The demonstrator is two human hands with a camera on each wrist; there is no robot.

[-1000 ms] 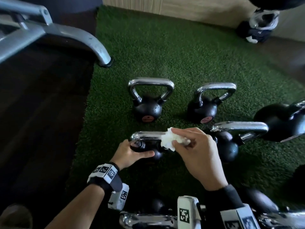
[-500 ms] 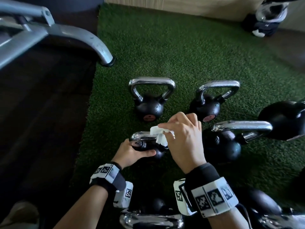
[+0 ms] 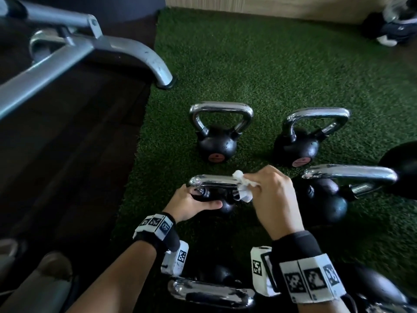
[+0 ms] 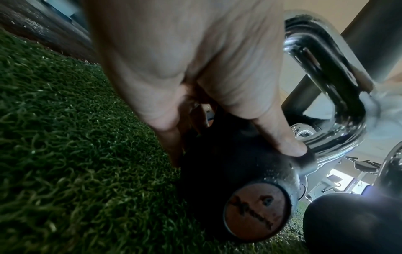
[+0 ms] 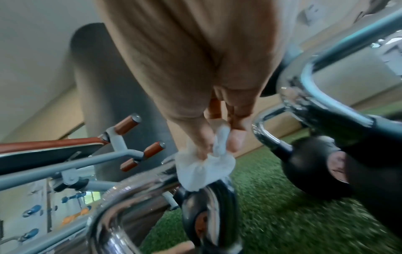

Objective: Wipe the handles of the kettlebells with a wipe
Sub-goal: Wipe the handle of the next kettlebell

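Note:
A small black kettlebell [image 3: 222, 205] with a chrome handle [image 3: 212, 180] stands on green turf just ahead of me. My left hand [image 3: 191, 203] grips its black body [image 4: 219, 171], thumb across the front near the handle's base. My right hand [image 3: 270, 195] pinches a crumpled white wipe [image 3: 242, 187] against the right end of that handle. In the right wrist view the wipe [image 5: 203, 169] is squeezed between thumb and fingers on the chrome bar [image 5: 135, 189]. The left wrist view shows the handle loop [image 4: 326, 82] and a blurred bit of wipe [image 4: 374, 106].
Two more kettlebells [image 3: 217, 145] [image 3: 297, 147] stand behind on the turf [image 3: 270, 64]. A larger one [image 3: 322, 199] sits at right, another handle [image 3: 209, 292] lies near my wrists. A grey bench leg [image 3: 155, 66] meets the turf's left edge beside dark flooring [image 3: 67, 154].
My right hand with the wipe slid left along the handle, then back toward its right end. The left hand kept its grip on the kettlebell body.

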